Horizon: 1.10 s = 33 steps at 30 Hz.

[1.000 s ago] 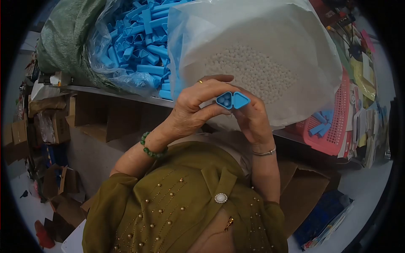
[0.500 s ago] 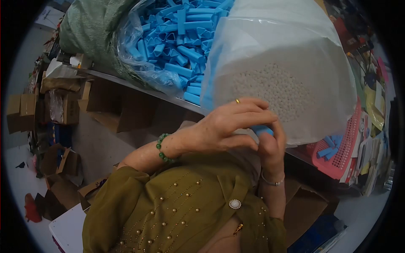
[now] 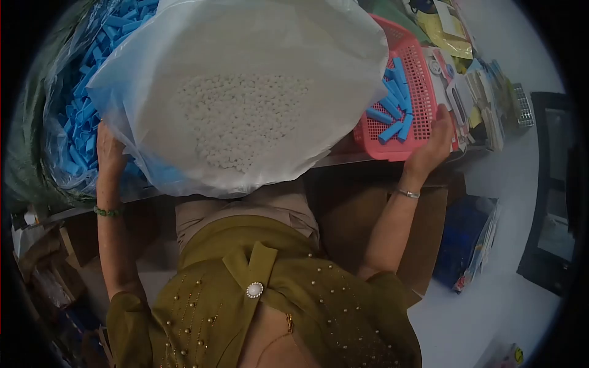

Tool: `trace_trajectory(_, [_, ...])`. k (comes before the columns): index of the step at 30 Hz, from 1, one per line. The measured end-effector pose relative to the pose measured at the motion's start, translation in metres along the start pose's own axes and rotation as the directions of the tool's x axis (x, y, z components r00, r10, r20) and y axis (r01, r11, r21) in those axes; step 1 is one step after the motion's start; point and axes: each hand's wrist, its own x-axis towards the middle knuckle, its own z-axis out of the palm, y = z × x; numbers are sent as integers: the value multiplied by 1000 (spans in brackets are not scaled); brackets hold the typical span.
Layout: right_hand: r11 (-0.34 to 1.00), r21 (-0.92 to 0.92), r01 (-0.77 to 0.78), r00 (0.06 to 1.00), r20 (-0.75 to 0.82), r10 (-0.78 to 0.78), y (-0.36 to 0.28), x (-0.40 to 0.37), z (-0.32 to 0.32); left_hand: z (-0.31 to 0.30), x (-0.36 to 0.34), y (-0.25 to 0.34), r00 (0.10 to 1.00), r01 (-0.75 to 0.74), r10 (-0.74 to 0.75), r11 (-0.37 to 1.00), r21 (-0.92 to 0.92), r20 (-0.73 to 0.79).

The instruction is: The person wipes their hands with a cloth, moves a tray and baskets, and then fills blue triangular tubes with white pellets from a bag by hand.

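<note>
My left hand (image 3: 112,150) is at the left edge of a large white plastic bag (image 3: 288,37), beside a heap of blue triangular tube pieces (image 3: 86,113). Its fingers are largely hidden by the plastic and the pieces. The white bag lies open in front of me, with many small whitish pellets (image 3: 245,116) spread on it. On the right, my right hand (image 3: 432,144) grips the near right rim of a pink perforated basket (image 3: 374,144). Several blue tube pieces (image 3: 396,98) lie inside the basket.
A green woven sack (image 3: 27,141) stands at the far left. Papers and packets (image 3: 481,92) are piled right of the basket. Below the table edge sit open cardboard boxes (image 3: 423,239) and a dark blue package (image 3: 463,239). A black-framed object (image 3: 549,190) stands at the far right.
My hands were together over the bag's near edge with a blue tube piece; now they are wide apart, left by the blue heap, right at the basket. The view has turned right.
</note>
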Motion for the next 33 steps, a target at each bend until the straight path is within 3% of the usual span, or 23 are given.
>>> trace_trajectory(2, [998,61,17,999,-53,-14,-23,-8,3,-7,0,1,1000,16,-17,999,38,25])
trace_trajectory(4, [981,187,58,996,-81,-44,-45,-23,11,-18,7,9,987,157,-153,983,95,-50])
trace_trajectory(5, [962,265,66,997,-48,-55,-54,-34,18,-36,11,23,954,267,-275,961,-75,-121])
trace_trajectory(6, [950,304,66,988,112,-105,-64,-46,25,-54,17,40,897,354,-399,906,-234,-188])
trace_trajectory(8, [914,405,2,899,400,-179,-85,-69,45,-75,7,55,725,407,-668,612,-678,-168])
trace_trajectory(9, [886,463,-28,890,415,-189,-94,-80,60,-86,5,63,733,282,-648,566,-775,-206])
trace_trajectory(10, [918,386,-86,817,556,-157,-104,-90,72,-94,3,71,743,140,-623,501,-854,-243])
trace_trajectory(11, [950,289,-117,724,679,-118,-112,-98,82,-103,2,81,732,157,-629,530,-833,-262])
trace_trajectory(13, [931,335,-144,677,720,-154,-121,-111,105,-117,4,104,802,34,-568,350,-936,-183])
trace_trajectory(14, [915,360,-183,605,775,-184,-130,-114,114,-117,2,110,799,37,-573,352,-935,-184])
trace_trajectory(15, [901,373,-222,530,822,-210,-137,-116,122,-115,2,115,859,13,-501,218,-976,-101])
trace_trajectory(16, [905,365,-217,531,822,-205,-142,-116,127,-113,1,122,912,-1,-409,75,-997,-32])
trace_trajectory(18, [861,412,-299,410,870,-274,-149,-116,137,-107,2,134,904,58,-421,-52,-997,74])
trace_trajectory(20, [854,391,-343,383,888,-253,-155,-115,139,-97,6,137,975,65,-224,354,-933,-17])
trace_trajectory(22, [844,372,-387,353,905,-237,-152,-117,139,-90,13,154,969,99,-248,378,-920,2])
trace_trajectory(24, [901,247,-357,344,932,-120,-142,-122,140,-85,17,160,968,138,-250,540,-830,-1])
trace_trajectory(25, [903,241,-355,343,932,-114,-140,-119,141,-86,17,160,968,138,-249,534,-834,0])
trace_trajectory(28, [928,160,-337,388,922,-18,-121,-102,147,-99,15,146,905,68,-321,757,-650,-279])
trace_trajectory(29, [998,20,60,451,892,-45,-107,-95,151,-102,12,137,840,61,-370,791,-609,-396])
trace_trajectory(30, [887,-145,439,492,864,-102,-95,-90,156,-96,11,129,750,160,-550,690,-706,-368])
trace_trajectory(31, [888,-145,437,492,865,-101,-81,-89,160,-87,14,122,751,161,-550,690,-706,-366])
trace_trajectory(32, [804,-193,562,450,887,-102,-66,-92,165,-76,16,114,727,353,-687,353,-866,16])
trace_trajectory(33, [701,-229,675,407,909,-95,-58,-95,172,-68,15,110,625,526,-665,-29,-850,410])
